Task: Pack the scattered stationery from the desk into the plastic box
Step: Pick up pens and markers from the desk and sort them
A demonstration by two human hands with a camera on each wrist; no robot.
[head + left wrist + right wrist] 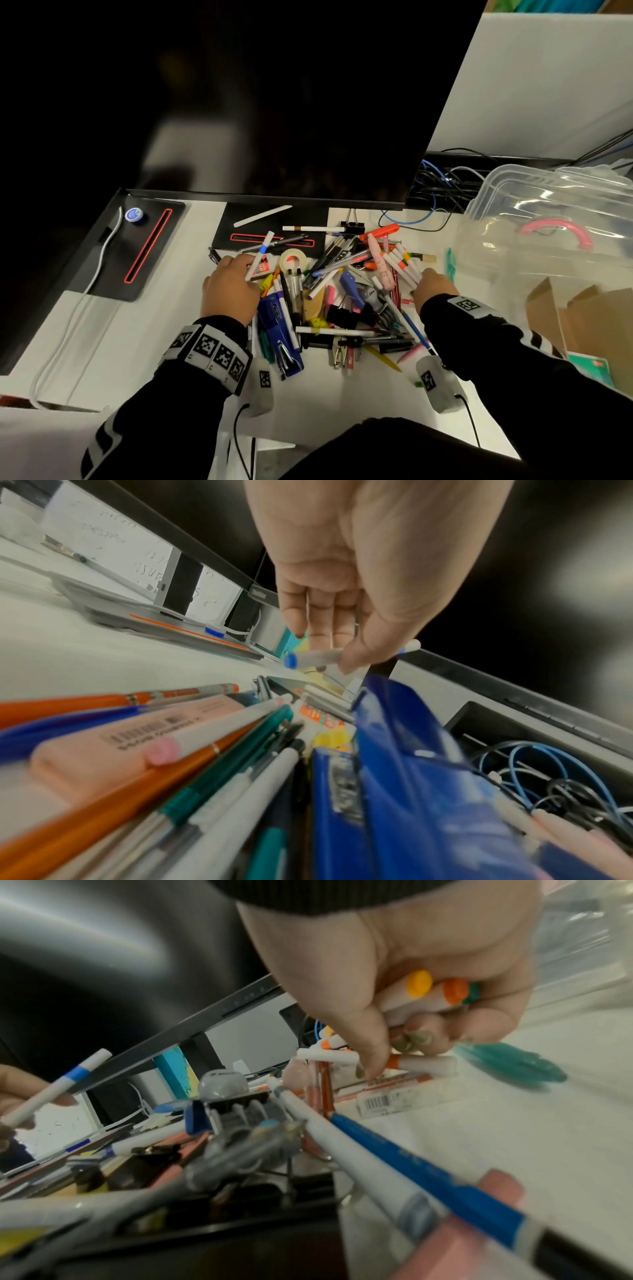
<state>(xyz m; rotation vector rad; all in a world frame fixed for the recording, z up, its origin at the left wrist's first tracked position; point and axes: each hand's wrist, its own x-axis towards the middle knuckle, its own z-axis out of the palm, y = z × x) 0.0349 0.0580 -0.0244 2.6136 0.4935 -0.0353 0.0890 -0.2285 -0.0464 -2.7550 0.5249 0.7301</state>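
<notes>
Clear plastic box [534, 219] on my right looks nearly empty; the pile [329, 294] remains on the desk [144, 342]. My left hand [229, 291] pinches one marker [259, 255], my right hand [433, 286] grips several markers [402, 267].

The stationery pile [339, 294] lies on the desk [154, 329], before the monitor [274, 102]; the plastic box [548, 219] stands right.
</notes>
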